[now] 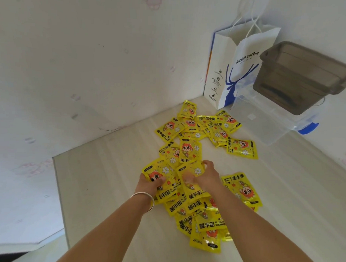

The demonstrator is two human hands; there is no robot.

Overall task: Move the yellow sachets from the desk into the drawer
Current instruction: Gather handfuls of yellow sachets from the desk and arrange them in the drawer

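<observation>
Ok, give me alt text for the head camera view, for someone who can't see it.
Both bare hands, left hand and right hand, grip glossy yellow hand-warmer sachets strewn across a pale wooden desk. Behind stand a white paper coffee bag and stacked plastic boxes.

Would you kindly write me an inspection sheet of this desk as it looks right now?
Surface: pale wood desk, set in a corner.
Job's things: many yellow sachets strewn and overlapping from the back corner to the near edge; drawer not in view.
Clutter: white paper bag standing at the back; brown tub atop a clear box on the right.
Hands: left hand and right hand each grip sachets mid-pile; a bangle on the left wrist.
Cables: nothing seen.
Surroundings: walls in pale wallpaper with faint pink prints.
</observation>
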